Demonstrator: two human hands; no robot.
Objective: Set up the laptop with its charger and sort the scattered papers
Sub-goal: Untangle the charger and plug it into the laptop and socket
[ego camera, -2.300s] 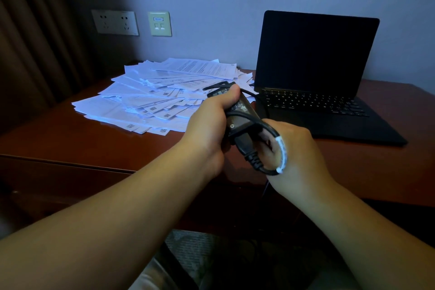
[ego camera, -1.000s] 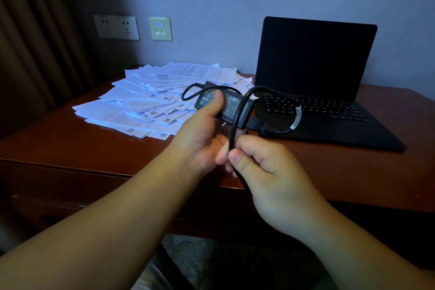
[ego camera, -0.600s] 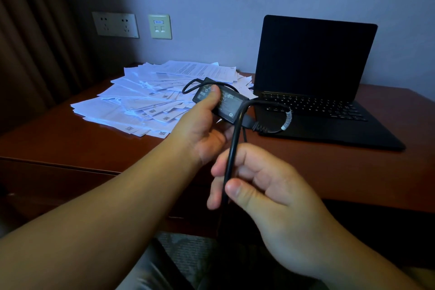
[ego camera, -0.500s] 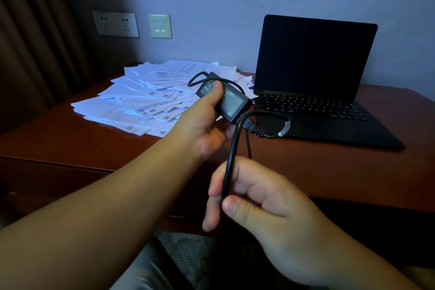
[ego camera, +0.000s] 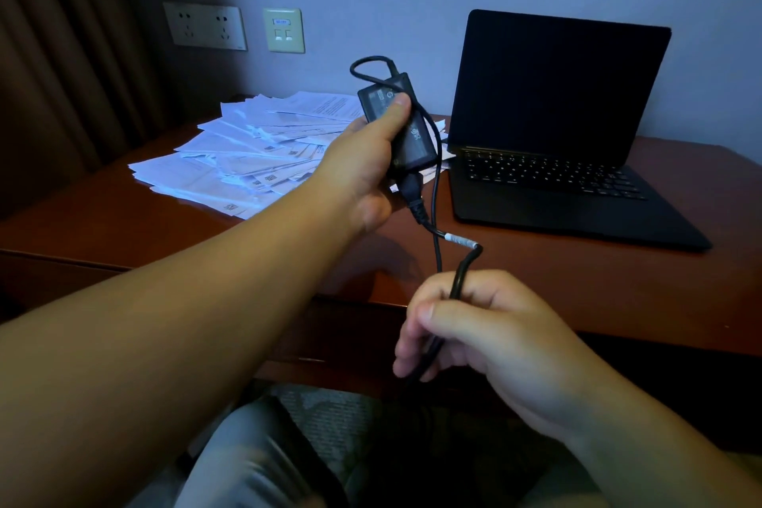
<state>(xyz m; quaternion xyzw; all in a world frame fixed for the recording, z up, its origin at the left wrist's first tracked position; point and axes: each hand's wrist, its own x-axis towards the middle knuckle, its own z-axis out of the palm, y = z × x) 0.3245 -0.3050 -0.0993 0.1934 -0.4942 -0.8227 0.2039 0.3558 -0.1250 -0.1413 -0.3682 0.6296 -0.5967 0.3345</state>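
Our left hand [ego camera: 371, 165] grips the charger brick [ego camera: 398, 124] and holds it raised above the desk [ego camera: 577, 285], so the cable [ego camera: 436, 194] hangs free to untangle. Our right hand [ego camera: 490, 334] pinches the thick cord [ego camera: 462, 276] between thumb and curled fingers [ego camera: 406, 355]. The open laptop [ego camera: 560, 128] waits at right, and the papers [ego camera: 247, 161] lie scattered at left, near the wall sockets [ego camera: 205, 26].

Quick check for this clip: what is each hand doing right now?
Left hand: holds the charger brick, raised above the desk.
Right hand: pinches the thick black cable.
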